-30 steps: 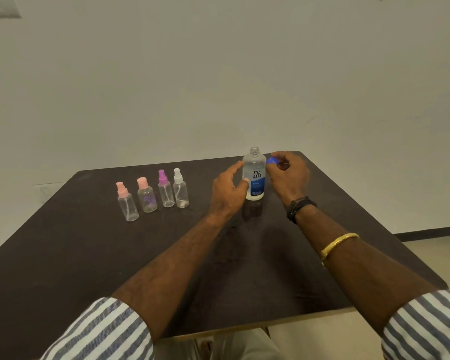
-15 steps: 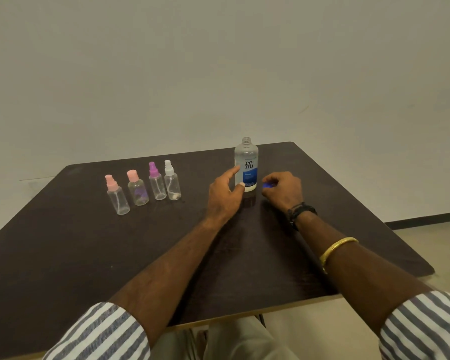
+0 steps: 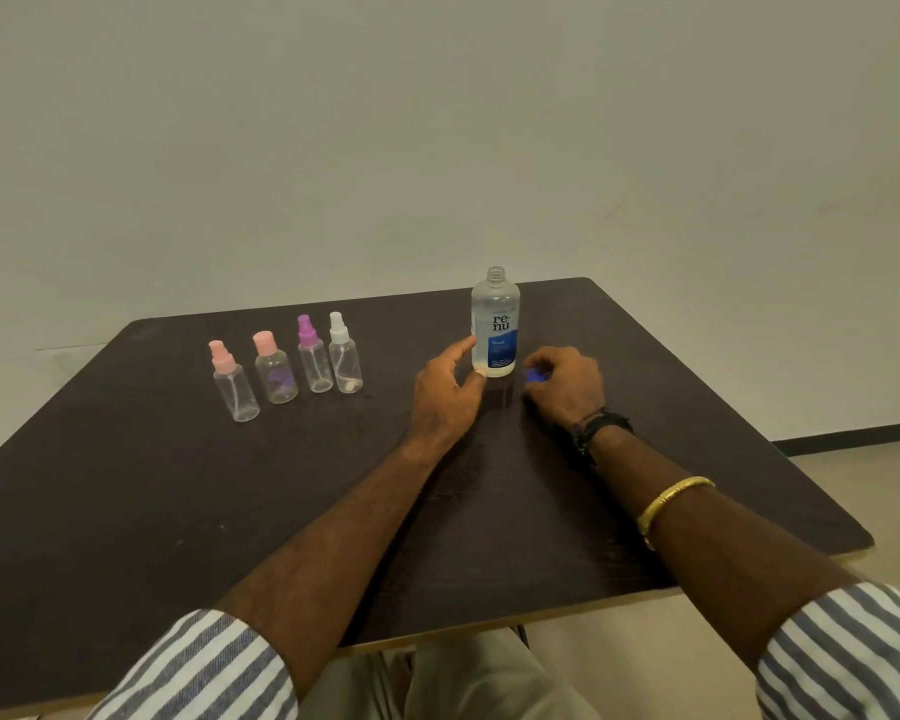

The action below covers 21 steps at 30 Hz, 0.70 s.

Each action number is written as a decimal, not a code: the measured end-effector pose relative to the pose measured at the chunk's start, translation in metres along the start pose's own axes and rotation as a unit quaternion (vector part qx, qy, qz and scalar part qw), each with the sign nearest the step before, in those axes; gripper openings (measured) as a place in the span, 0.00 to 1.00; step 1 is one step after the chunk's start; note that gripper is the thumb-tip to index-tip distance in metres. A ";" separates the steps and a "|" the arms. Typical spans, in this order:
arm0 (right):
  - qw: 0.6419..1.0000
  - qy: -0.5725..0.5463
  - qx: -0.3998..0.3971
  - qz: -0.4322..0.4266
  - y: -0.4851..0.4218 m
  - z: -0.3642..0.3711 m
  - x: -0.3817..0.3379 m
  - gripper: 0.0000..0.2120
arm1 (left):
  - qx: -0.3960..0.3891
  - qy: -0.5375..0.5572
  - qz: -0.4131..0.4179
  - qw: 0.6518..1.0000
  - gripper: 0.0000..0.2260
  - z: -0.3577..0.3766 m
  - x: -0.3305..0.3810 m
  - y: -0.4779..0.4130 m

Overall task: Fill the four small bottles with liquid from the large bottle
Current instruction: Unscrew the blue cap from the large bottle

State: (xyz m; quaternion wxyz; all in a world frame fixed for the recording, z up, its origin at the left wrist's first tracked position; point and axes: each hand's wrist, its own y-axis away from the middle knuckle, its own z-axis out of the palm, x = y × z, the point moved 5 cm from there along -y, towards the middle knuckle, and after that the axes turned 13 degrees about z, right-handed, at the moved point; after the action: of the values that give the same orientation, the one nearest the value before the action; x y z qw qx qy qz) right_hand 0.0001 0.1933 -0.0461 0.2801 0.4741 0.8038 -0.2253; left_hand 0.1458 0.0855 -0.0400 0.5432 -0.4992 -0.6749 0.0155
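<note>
The large clear bottle [image 3: 494, 324] with a blue label stands upright and uncapped at the table's far middle. My left hand [image 3: 448, 394] touches its lower left side with thumb and forefinger spread. Just right of the bottle, low on the table, my right hand [image 3: 567, 384] pinches the blue cap [image 3: 534, 376]. To the left stand the small clear spray bottles in a row, all capped: a pink-topped one [image 3: 235, 384], a second pink-topped one [image 3: 275, 371], a purple-topped one [image 3: 314, 358] and a white-topped one [image 3: 345, 356].
The dark brown table [image 3: 126, 511] reaches a pale wall at the back. Its near edge runs just above my lap, and its right edge drops to a light floor.
My right hand has come down from beside the bottle's neck to the table with the blue cap. My left hand has loosened and slid to the bottle's base.
</note>
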 end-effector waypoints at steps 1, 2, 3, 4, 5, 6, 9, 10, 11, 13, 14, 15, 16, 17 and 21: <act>1.000 -0.002 0.004 -0.001 0.001 0.000 0.000 0.15 | 0.002 0.001 0.003 1.000 0.23 -0.001 0.001 0.000; 1.000 -0.004 0.010 -0.003 0.001 -0.001 -0.002 0.16 | 0.005 0.003 0.005 1.000 0.23 -0.002 0.002 0.001; 1.000 -0.005 0.018 -0.006 0.002 -0.001 -0.003 0.17 | 0.007 0.004 0.008 1.000 0.23 -0.004 0.003 0.001; 1.000 -0.005 0.030 -0.008 0.003 -0.001 -0.005 0.18 | 0.010 0.005 0.008 1.000 0.23 -0.006 0.003 0.001; 0.999 -0.008 0.044 -0.011 0.004 -0.002 -0.008 0.18 | 0.014 0.005 0.009 1.000 0.23 -0.008 0.003 0.000; 0.998 -0.014 0.061 -0.016 0.005 -0.002 -0.011 0.18 | 0.019 0.004 0.009 1.000 0.23 -0.010 0.003 0.000; 0.994 -0.043 0.096 -0.041 0.011 -0.002 -0.024 0.16 | 0.046 0.001 0.009 0.999 0.23 -0.021 0.001 -0.002; 0.992 -0.056 0.100 -0.049 0.013 -0.001 -0.029 0.14 | 0.061 0.001 0.011 0.998 0.22 -0.026 0.000 -0.002; 0.991 -0.069 0.102 -0.056 0.016 0.000 -0.034 0.13 | 0.075 0.003 0.013 0.997 0.21 -0.031 -0.001 -0.002; 0.987 -0.097 0.106 -0.078 0.022 0.005 -0.047 0.11 | 0.105 0.006 0.014 0.994 0.20 -0.042 -0.003 0.001; 0.983 -0.114 0.109 -0.091 0.025 0.008 -0.053 0.10 | 0.122 0.006 0.012 0.992 0.19 -0.048 -0.005 0.003; 0.979 -0.134 0.109 -0.105 0.029 0.012 -0.059 0.09 | 0.138 0.007 0.008 0.990 0.18 -0.054 -0.007 0.006; 0.975 -0.155 0.106 -0.116 0.032 0.015 -0.065 0.08 | 0.153 0.009 0.001 0.988 0.17 -0.059 -0.009 0.009; 0.972 -0.174 0.097 -0.122 0.034 0.020 -0.070 0.08 | 0.166 0.010 -0.007 0.986 0.16 -0.063 -0.012 0.011; 0.969 -0.204 0.058 -0.125 0.041 0.043 -0.087 0.09 | 0.210 0.013 -0.029 0.977 0.15 -0.079 -0.022 0.023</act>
State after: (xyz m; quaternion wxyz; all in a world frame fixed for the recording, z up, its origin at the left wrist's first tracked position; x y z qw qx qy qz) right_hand 0.0809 0.1287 -0.0243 0.3800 0.3296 0.7678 -0.3968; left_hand 0.2183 0.0404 -0.0369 0.6446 -0.3544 -0.6638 0.1350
